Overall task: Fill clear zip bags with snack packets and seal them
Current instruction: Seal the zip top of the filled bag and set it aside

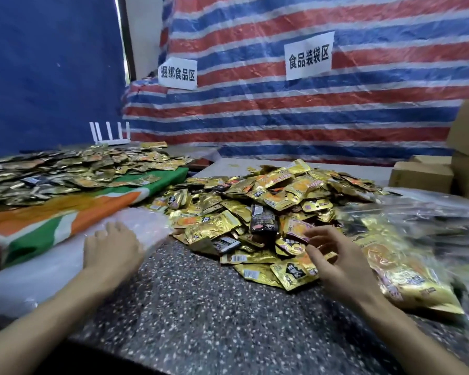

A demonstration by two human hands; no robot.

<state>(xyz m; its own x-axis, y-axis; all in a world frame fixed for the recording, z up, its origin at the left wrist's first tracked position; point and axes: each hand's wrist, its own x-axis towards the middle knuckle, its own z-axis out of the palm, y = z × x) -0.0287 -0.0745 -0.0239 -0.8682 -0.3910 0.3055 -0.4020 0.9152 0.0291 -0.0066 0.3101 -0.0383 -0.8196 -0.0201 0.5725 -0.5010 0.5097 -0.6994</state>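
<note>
Gold foil lies just under the right hand (333, 262), which hovers palm down with its fingers spread and slightly bent, gripping nothing; the hand is blurred. Below and beyond it spreads the heap of small gold and black foil snack packets (255, 209), loose on the dark speckled stone tabletop (195, 307). Just right of that hand lies a clear plastic zip bag packed with gold packets (406, 277), on its side, with more crumpled clear plastic behind it.

The left hand (111, 250) rests palm down on a flat stack of empty clear plastic bags (146, 226) at the left edge of the tabletop, its fingers relaxed on the top sheet and closed round nothing. The stack's far corner touches the near edge of the heap.

Behind the stack sits an orange, green and white cloth (65, 212), bearing a second, flatter spread of gold packets (65, 171). A white router with upright antennas (110, 135) stands behind that spread. A red, blue and white striped tarpaulin (282, 109) hangs at the back, carrying two white paper signs (308, 56) with black characters, and a plain blue sheet (52, 63) hangs to its left. Brown cardboard boxes (421, 175) are stacked at the far right
</note>
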